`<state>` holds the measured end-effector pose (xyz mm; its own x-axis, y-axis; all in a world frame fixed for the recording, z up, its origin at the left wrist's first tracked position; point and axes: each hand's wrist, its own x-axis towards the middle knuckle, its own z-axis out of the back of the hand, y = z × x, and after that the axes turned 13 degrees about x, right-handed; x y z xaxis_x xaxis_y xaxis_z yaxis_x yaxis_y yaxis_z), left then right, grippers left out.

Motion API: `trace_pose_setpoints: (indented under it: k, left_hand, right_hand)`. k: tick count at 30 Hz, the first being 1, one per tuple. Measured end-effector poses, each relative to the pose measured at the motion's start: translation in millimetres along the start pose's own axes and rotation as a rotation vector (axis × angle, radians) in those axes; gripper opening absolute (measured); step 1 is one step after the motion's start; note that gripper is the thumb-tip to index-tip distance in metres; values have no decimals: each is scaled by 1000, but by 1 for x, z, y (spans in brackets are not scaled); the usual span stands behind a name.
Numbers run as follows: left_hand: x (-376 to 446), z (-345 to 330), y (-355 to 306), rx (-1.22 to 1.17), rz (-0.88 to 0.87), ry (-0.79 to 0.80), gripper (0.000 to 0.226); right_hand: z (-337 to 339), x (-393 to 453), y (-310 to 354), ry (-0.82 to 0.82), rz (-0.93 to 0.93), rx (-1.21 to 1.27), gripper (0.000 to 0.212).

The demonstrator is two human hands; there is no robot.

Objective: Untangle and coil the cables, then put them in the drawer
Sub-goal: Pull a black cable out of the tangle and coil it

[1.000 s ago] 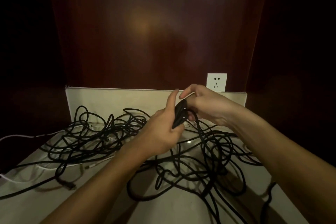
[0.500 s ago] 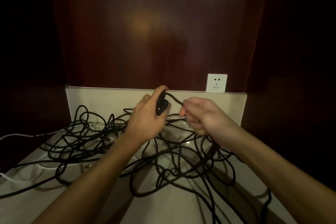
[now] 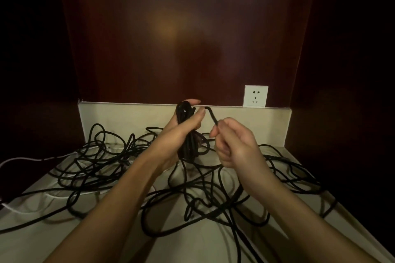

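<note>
Black round rubber-sheathed cable (image 3: 213,118) runs taut from a small coil of black loops (image 3: 185,132) gripped in the left hand (image 3: 179,134) to the right hand (image 3: 232,143), whose fingertips pinch it, probably feeding the next turn. More matte cord sprawls tangled over the pale smooth countertop (image 3: 119,230); no drawer shows

A white wall socket (image 3: 255,96) sits on the dark red-brown wooden panel (image 3: 181,34); just below the socket runs a pale upstand (image 3: 128,119), its top edge touching the socket's lower edge; in front of the upstand, below the socket, spreads the pale countertop (image 3: 32,235)
</note>
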<state>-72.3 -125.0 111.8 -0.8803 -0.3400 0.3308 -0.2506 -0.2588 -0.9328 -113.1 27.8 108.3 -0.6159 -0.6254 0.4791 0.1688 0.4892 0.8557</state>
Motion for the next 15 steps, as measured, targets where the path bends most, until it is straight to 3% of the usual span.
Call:
trace_pose_setpoints:
  k: [5, 9, 13, 15]
  left_hand:
    - [-4, -16, -8, 167, -70, -52, 73]
    - [-4, -15, -7, 28, 124, 51, 93]
    - [-7, -12, -5, -117, 275, 206, 44]
    - [-7, -11, -1, -114, 299, 208, 46]
  right_hand:
    - [-11, -8, -10, 80, 140, -305, 25]
    - [-15, -6, -7, 192, 238, -674, 22]
    - [-12, -7, -6, 350, 183, -981, 18]
    - [-12, -10, -10, 370, 260, -1090, 25]
